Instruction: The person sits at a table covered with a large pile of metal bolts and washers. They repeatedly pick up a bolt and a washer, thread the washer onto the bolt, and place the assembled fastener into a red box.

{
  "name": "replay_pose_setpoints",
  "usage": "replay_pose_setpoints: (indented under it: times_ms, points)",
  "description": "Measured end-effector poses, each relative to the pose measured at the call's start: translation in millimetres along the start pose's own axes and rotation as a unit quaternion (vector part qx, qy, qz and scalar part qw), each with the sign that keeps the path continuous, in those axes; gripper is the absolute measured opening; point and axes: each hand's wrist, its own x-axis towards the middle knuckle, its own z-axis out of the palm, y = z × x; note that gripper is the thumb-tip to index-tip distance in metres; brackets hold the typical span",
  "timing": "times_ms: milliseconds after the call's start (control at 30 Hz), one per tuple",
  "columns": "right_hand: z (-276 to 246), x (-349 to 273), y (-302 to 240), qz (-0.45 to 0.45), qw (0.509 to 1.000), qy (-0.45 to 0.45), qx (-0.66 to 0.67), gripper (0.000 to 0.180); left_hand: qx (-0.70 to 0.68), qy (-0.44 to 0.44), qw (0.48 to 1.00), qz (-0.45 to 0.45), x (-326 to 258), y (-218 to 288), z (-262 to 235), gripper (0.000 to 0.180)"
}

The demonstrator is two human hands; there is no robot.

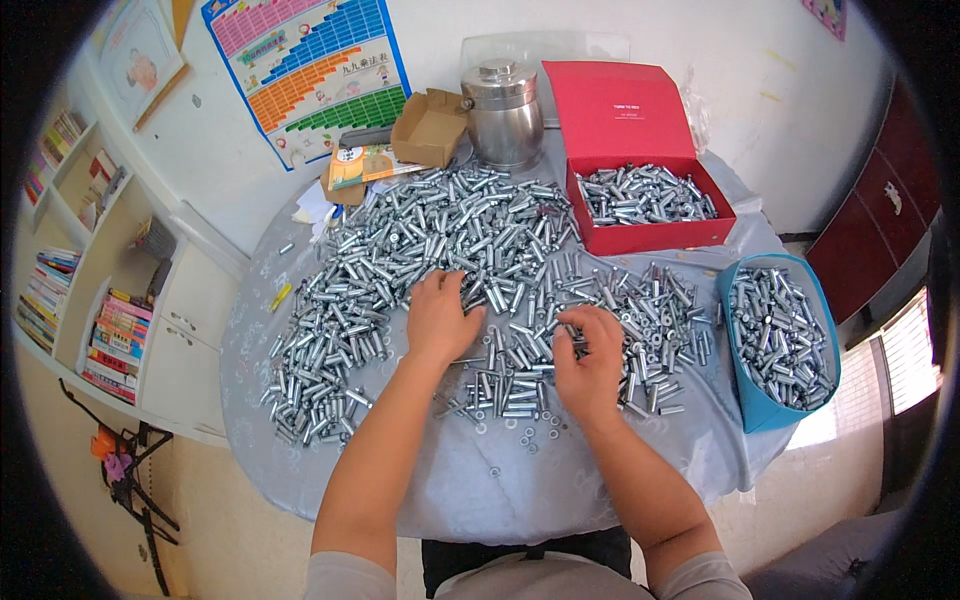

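Observation:
A wide heap of silvery metal expansion bolts [430, 215] covers the middle and far part of the table. My left hand [440, 315] rests at the near edge of this heap, its thumb apart from its bent fingers and its fingertips among the bolts. To its right, my right hand [592, 365] hovers by a looser group of bolts, thumb and forefinger drawn together. Whatever may be between them is too small to make out. Between and in front of my hands lie more bolts [515, 390] and several loose washers or nuts [530, 440].
A red box [650, 237] with a raised lid holds bolts at the back right. A teal fabric bin [745, 385] full of bolts stands at the right edge. Behind the heap are a metal canister [505, 120], a small cardboard box [430, 130] and booklets [350, 165].

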Motion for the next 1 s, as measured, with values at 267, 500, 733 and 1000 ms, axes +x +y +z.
replay_pose_setpoints:
  times_ms: [267,500,733,1000]
  points:
    - [0,-1,2,0.030,0.999,-0.016,0.034,0.014,0.058,-0.053,0.997,-0.024,7,15,-6,0.044]
    - [2,-3,1,0.032,0.999,-0.024,0.035,0.013,0.039,-0.070,0.997,-0.009,-8,-10,6,0.035]
    - [3,-3,0,0.034,0.998,-0.035,0.038,0.011,0.036,-0.076,0.996,-0.025,-19,-14,-5,0.029]
    - [1,-3,-3,0.043,0.997,-0.045,0.044,0.010,-0.013,-0.074,0.995,-0.060,-23,-23,-16,0.029]
